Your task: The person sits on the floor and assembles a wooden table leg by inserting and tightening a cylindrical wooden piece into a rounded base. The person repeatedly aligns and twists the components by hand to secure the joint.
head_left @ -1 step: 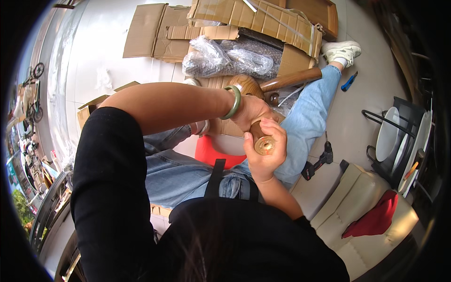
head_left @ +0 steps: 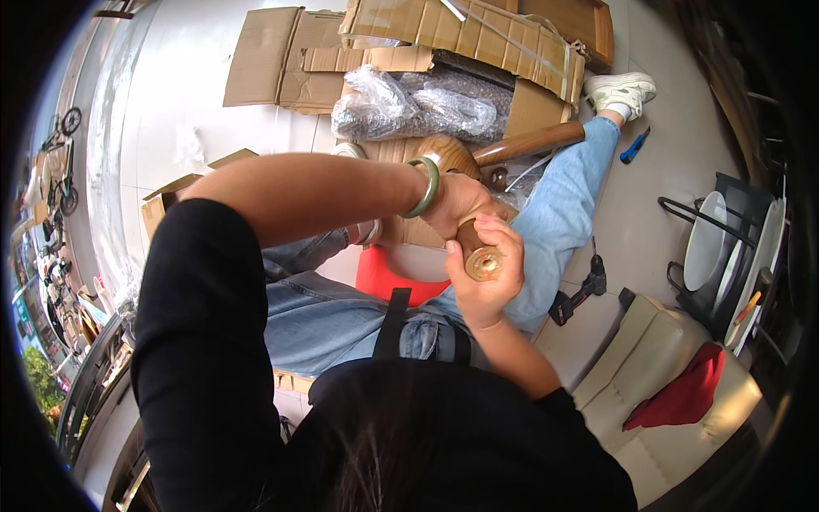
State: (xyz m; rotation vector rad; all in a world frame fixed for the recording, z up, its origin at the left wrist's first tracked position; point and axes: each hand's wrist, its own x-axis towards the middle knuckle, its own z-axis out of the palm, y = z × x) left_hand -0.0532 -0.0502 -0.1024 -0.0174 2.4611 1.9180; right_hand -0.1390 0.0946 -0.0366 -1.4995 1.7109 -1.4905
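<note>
In front of my lap, both hands hold a wooden furniture leg (head_left: pixel 468 236) with a round, gold-coloured metal end (head_left: pixel 485 264) facing up at me. A small hole shows in the middle of that end. My right hand (head_left: pixel 499 277) wraps round the leg close to the metal end, thumb on the left. Farther along, my left hand (head_left: pixel 461 203), below a green bangle (head_left: pixel 426 185), is closed on it; its fingertips are partly hidden. Just beyond lie a rounded wooden piece (head_left: pixel 447 155) and a long wooden leg (head_left: pixel 531 145), which meets my jeans.
An open cardboard box (head_left: pixel 478 38) with bubble-wrapped parts (head_left: pixel 426 107) lies ahead. A red seat (head_left: pixel 380 271) shows between my legs. To the right are a blue utility knife (head_left: pixel 635 145), a cordless drill (head_left: pixel 582 290), a beige cushioned piece (head_left: pixel 614 367) with red cloth, and a black rack (head_left: pixel 734 200).
My hands and the held leg have shifted very slightly to the right. The grip looks the same.
</note>
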